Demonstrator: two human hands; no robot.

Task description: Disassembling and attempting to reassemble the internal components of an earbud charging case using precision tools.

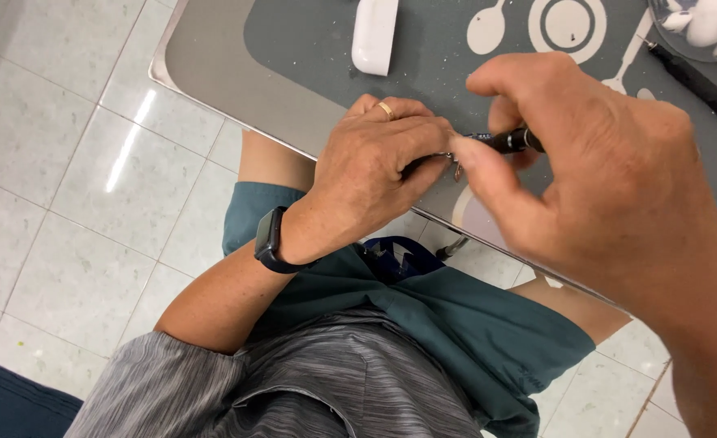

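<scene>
The person sits at the edge of a grey counter (212,77). The left hand (374,162), with a ring and a dark wristwatch (271,241), is curled tight around a small metal piece (454,162) at the counter's rim. The right hand (594,170) pinches a slim black tool (514,140), tip meeting that piece. A white case (374,34) lies farther back on the mat (310,40).

Bright, even indoor light from overhead. White glare streak on the glossy floor tiles (127,150). Soft, faint shadows on the tabletop (236,85). Right hand (594,174) close to the lens, slightly blurred; the rest sharp.
</scene>
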